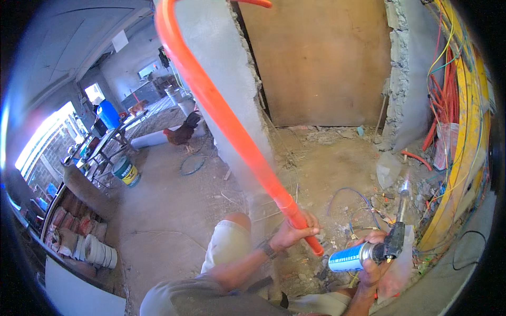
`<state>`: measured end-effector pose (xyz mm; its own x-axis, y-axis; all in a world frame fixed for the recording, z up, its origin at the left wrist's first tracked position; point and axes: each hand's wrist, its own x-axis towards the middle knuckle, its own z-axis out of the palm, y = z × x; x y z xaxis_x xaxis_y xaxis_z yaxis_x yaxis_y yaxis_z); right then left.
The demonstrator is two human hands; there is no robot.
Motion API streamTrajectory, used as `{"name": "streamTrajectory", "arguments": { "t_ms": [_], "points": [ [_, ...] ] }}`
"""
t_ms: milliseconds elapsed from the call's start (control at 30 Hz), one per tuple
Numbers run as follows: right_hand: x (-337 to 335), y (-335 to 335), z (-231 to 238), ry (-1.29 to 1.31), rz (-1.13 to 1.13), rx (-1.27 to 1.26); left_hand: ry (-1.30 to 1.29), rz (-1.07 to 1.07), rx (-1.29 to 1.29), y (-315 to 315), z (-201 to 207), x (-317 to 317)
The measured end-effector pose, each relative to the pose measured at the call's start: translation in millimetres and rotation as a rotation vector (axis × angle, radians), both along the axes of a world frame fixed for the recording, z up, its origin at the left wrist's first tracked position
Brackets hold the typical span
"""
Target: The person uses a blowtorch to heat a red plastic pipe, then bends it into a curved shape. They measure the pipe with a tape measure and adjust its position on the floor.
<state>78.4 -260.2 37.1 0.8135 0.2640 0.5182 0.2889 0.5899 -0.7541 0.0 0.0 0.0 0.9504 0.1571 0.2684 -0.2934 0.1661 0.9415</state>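
Left hand wrapped round orange pipe, right hand round gas torch (flame apparently lit). Likely heating step; next move calls for flame near pipe.

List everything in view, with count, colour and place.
Pipe: 1, orange, slanting across centre
Blowtorch: 1, blue can, black head, lower right
Chicken: 1, dark with red head, left of centre
Labelled bucket: 1, green and yellow, left
Stacked buckets: count unclear, white, lower left
Barrel: 1, blue, upper left
Board: 1, brown, upper centre
Tubes: several, yellow, right edge
Narrow hoses: several, orange, right
Wires: many, mixed colours, right
Shorts: 1 pair, pale, lower centre
Left fingers: 1 set, bare, around the pipe
Right fingers: 1 set, bare, on the blowtorch
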Motion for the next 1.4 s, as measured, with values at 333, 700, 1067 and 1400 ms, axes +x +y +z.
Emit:
{"name": "streamTrajectory", "arguments": {
  "t_ms": [333,700,1067,1400],
  "points": [
    [9.6,8.4,-4.2,0.071,-0.059,0.072,-0.444,0.151,0.370,15.7,57.7,-24.5],
    [14.0,9.5,-23.7,0.123,0.077,-0.186,-0.794,0.885,0.014,75.8,141.7,-94.6],
    [-8.8,21.0,-11.5,0.225,0.335,-0.241,-0.463,0.929,-0.742,126.1,40.0,-107.3],
    [-75.4,40.0,-2.4,0.323,0.424,-0.280,-0.118,0.915,-0.750,85.8,27.0,-71.8]
  ]
}}
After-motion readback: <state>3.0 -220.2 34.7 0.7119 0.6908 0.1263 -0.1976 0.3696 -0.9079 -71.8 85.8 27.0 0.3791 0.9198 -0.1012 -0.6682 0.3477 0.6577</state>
